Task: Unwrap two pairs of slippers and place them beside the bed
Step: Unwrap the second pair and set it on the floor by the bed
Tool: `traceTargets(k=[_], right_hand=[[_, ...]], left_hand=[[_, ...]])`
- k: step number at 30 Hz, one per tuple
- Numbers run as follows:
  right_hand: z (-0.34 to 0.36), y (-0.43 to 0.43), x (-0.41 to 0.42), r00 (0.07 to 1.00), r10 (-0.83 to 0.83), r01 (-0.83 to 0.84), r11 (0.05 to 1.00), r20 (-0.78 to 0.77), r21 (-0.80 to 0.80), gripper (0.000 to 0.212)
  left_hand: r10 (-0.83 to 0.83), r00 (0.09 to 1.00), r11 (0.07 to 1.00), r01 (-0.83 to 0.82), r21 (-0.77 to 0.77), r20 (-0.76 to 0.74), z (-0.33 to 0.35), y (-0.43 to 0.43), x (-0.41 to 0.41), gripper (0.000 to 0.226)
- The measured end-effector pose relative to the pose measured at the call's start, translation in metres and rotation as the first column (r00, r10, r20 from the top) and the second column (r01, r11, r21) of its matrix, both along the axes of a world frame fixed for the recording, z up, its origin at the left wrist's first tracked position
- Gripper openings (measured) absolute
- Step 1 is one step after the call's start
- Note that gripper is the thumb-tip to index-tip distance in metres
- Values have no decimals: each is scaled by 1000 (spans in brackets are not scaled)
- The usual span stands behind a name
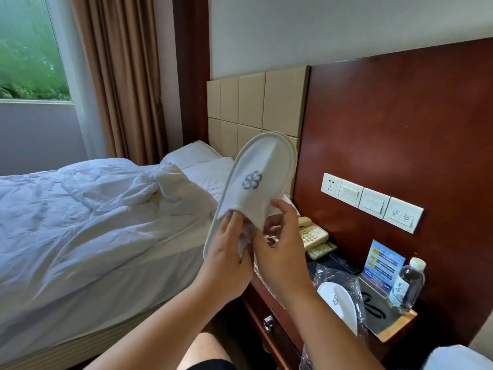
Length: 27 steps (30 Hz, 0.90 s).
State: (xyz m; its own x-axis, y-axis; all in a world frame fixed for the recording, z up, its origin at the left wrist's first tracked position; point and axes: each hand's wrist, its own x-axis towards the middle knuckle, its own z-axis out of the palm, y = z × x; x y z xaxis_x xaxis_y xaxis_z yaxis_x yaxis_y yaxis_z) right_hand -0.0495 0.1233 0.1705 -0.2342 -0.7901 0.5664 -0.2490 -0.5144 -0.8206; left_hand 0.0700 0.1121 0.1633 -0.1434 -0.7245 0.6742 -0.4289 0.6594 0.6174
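A white slipper stands toe-up just above both hands. The left hand backs the heel end, fingers pinching the upper's edge; the right hand curls thumb and fingers onto the same edge opposite. It looks light, thin and floppy, so it is best held by the sole's rim. Below the right wrist lies a wrapped slipper — its plastic likely slippery — and the bed spreads beyond the left hand.

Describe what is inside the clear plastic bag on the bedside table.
A white slipper with a grey logo shows through the plastic bag. Whether a second slipper lies under it cannot be seen.
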Motion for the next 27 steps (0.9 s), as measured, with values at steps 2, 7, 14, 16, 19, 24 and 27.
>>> traceTargets(k=[2,7,14,16,19,24,27], right_hand=[[-1,-2,1,977,76,-95,992,199,88,74],[1,-19,-4,958,100,-153,970,267,189,73],[8,-23,-3,953,295,-304,928,74,214,55],[11,-20,1,963,268,-260,948,-18,185,43],[13,-14,7,970,233,-224,966,-65,126,23],[10,-10,13,978,171,-152,977,-122,152,30],[11,-11,11,978,106,-89,991,-182,97,45]], left_hand=[[-33,999,999,34,36,-25,9,-3,0,73],[-108,978,979,136,153,-177,26,-3,-4,79],[63,980,997,-68,-21,-189,36,-16,3,36],[160,984,987,-161,-5,-81,36,-21,6,18],[177,971,982,-186,36,162,43,-29,12,11],[257,918,963,-269,-1,303,62,-30,13,44],[284,904,949,-312,38,318,75,-29,13,42]])
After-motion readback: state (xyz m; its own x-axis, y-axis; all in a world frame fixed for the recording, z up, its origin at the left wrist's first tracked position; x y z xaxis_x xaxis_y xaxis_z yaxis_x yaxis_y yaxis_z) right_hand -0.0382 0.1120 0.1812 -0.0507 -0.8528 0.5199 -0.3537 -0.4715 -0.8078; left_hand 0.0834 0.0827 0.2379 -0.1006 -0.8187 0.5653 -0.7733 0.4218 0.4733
